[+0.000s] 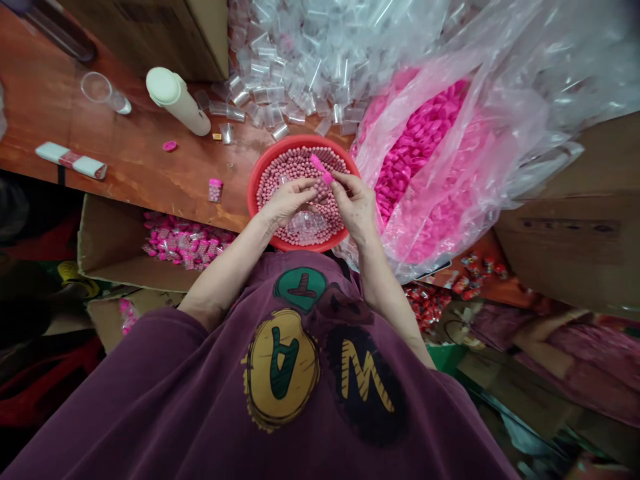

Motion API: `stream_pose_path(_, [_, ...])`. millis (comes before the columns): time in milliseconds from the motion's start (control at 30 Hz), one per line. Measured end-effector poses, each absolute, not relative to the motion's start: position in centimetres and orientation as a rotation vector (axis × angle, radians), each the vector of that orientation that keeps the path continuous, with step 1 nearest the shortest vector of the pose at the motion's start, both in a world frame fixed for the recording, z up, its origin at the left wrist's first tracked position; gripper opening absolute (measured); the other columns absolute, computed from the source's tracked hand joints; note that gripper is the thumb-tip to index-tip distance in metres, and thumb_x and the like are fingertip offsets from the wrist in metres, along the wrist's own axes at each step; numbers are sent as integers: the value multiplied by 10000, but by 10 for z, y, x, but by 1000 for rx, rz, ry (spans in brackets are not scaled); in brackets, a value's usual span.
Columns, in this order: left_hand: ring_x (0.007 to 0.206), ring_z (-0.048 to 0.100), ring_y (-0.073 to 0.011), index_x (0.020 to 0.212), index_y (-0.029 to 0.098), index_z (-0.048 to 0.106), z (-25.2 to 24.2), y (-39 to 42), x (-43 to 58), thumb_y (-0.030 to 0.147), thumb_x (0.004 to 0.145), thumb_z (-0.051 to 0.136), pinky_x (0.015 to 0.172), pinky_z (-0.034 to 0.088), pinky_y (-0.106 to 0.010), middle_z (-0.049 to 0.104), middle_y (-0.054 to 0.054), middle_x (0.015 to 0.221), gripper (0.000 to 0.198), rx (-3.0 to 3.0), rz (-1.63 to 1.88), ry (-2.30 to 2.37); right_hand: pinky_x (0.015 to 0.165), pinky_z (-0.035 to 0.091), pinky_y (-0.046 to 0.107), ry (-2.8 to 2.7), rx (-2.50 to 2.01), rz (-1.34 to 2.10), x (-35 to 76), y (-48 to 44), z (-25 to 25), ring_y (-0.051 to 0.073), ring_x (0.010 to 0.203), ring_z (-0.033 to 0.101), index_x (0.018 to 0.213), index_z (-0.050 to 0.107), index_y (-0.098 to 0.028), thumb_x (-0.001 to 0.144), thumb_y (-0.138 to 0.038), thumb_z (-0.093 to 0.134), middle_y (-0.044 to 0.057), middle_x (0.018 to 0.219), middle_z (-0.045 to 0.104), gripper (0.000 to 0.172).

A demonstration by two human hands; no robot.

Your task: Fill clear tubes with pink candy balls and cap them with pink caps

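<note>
Over a red bowl (253,190) of small pink balls (283,167), my two hands meet. My left hand (290,201) is closed around a small clear container (321,192) with pink balls in it, partly hidden by the fingers. My right hand (357,205) pinches a bright pink plastic cap (325,176) at the container's top; its flap sticks out to the upper left. Whether the cap is seated cannot be made out. Several clear containers (306,223) lie on the balls in the bowl.
Clear plastic containers (300,73) pile up behind the bowl. To the right is a plastic bag of pink caps (425,140). A capped filled container (215,190) and a pale bottle (180,103) stand left. A cardboard box (107,233) holds filled containers. Another person's arm (545,340) shows right.
</note>
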State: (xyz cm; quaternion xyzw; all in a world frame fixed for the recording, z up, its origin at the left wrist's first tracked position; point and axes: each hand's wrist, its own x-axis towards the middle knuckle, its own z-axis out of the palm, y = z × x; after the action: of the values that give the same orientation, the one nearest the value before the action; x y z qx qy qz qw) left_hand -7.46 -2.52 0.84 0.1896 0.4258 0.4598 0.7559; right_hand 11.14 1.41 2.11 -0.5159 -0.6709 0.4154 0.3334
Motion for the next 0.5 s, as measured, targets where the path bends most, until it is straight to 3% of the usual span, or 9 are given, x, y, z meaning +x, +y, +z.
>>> stream_pose_path(67, [939,810,-186,1177,161,790,11,-27,-67,269,882,912,714,618,-248,842,-71,1075,338,392,1026,950,1085,647,514,-1764,-1340,1065,113,13,22,254,1110,788,1164,854,-281,1024,-723,654,50,1173,854,505])
stream_pose_path(267, [676,719,-94,1145,161,765,19,-34,-47,175,972,801,623,551,-205,803,-9,908,177,270,1076,1078,1014,654,476,-1873,-1292,948,117,6,35,249,1035,784,1135,849,-275,1088,-654,595,64,1071,843,459])
stream_pose_path(500, [739,685,-66,1143,211,789,36,-42,-37,233,984,808,720,559,-214,771,4,981,162,313,1149,1088,1126,619,530,-2004,-1258,840,118,-16,58,270,1203,749,1332,775,-282,1163,-592,436,106,1253,797,489])
